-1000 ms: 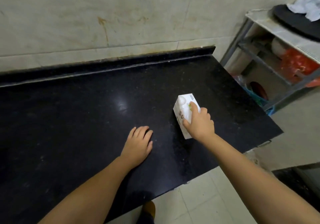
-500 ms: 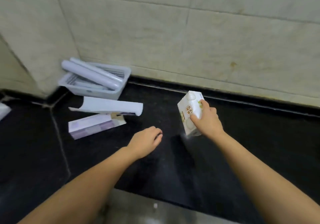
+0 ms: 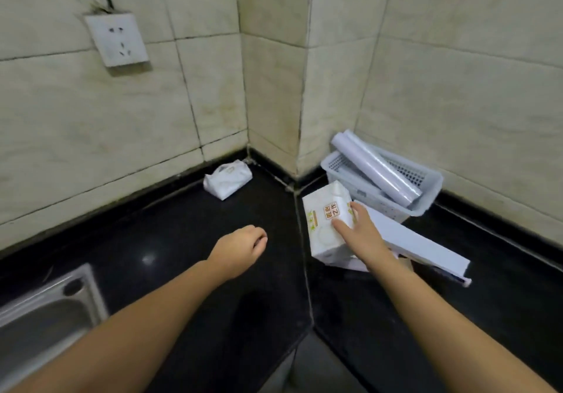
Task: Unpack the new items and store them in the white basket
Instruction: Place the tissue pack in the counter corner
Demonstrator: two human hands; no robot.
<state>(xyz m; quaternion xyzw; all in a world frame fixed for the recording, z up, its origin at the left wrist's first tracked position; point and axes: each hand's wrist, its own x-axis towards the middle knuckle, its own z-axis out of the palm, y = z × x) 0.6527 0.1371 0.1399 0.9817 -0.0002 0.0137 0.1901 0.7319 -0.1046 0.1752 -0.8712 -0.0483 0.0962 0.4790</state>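
Right hand (image 3: 361, 234): grips a white tissue pack (image 3: 327, 219) from its right side, thumb on the printed top face, fingers wrapped round the far edge; the pack is tilted.
Tissue pack: white with orange and green print, in the right hand's grasp, just short of the white basket (image 3: 426, 191); whether its lower end touches the counter (image 3: 189, 240) cannot be told.
White basket: beyond and to the right of the right hand, tucked against the tiled wall; two long white rolls (image 3: 377, 170) lie slanted in it, their ends sticking out over the rim.
Long white box (image 3: 417, 240): lies flat on the counter directly right of the right hand, partly under the wrist, near the basket's front wall.
Left hand (image 3: 240, 248): empty, fingers loosely curled, over the black counter to the left of the right hand; no contact with the counter can be made out.
Crumpled white wrapper (image 3: 227, 181): in the wall corner, well beyond the left hand.
Sink (image 3: 45, 316): steel, near the left forearm, at the lower left.
Wall socket (image 3: 117, 39): high on the tiles, far above the left hand.
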